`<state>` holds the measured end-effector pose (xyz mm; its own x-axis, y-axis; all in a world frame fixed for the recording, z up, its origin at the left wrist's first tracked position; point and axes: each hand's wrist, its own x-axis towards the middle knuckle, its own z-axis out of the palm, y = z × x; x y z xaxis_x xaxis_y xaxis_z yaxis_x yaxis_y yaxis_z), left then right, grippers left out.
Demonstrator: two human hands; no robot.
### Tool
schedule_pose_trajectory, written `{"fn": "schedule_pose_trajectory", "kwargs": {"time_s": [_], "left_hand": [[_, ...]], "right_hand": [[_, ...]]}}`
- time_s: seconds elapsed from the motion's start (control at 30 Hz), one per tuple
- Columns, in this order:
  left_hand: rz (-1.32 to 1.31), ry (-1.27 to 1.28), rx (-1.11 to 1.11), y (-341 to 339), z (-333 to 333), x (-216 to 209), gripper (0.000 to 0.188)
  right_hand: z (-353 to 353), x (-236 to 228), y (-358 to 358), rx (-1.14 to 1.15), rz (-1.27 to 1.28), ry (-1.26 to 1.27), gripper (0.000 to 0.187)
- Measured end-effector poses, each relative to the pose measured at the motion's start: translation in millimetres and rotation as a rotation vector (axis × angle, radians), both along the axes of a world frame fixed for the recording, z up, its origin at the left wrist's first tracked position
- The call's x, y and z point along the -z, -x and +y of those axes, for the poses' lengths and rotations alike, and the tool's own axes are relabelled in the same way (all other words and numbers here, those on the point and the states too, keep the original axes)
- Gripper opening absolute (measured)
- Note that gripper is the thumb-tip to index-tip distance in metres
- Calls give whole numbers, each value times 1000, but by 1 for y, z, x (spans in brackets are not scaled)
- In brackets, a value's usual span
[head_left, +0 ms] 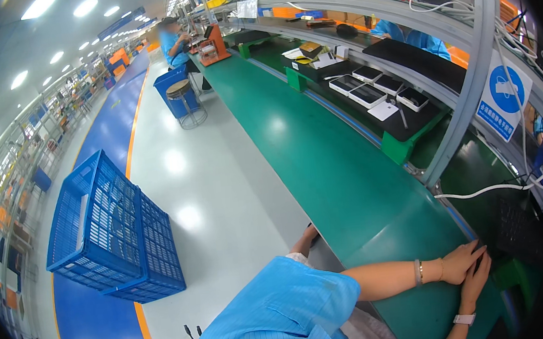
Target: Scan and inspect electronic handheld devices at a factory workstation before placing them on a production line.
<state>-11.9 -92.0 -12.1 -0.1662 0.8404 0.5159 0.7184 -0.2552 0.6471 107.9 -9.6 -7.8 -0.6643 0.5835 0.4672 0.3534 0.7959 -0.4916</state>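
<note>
My left hand (457,265) and my right hand (476,280) meet at the right side of the green bench (268,130), close to its far edge. Both sets of fingers are bent together around a small dark thing (478,259), mostly covered, whose kind I cannot make out. A bracelet and a grey band circle my left wrist, and a pale watch (464,319) sits on my right one. Just beyond the hands lies a dark keyboard (519,227), dim and partly lost in the picture's rim.
Stacked blue crates (111,231) stand on the floor at left. Across the bench, a black board (404,124) carries several boxed devices. A metal post (462,79) with white cables rises nearby. Farther off are a stool (179,90), a blue bin (168,81) and a person (175,48).
</note>
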Motion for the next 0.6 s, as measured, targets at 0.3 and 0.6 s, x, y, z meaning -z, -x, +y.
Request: {"fn": "schedule_pose_trajectory", "kwargs": {"time_s": [0.3,0.6], "left_hand": [[-6,-13,8,0,2,0,73],[36,-78,-25,-2,2,2,71]], "right_hand": [[4,3,-2,-6,-4,13,42],[3,4,-1,8,15,2,42]]}}
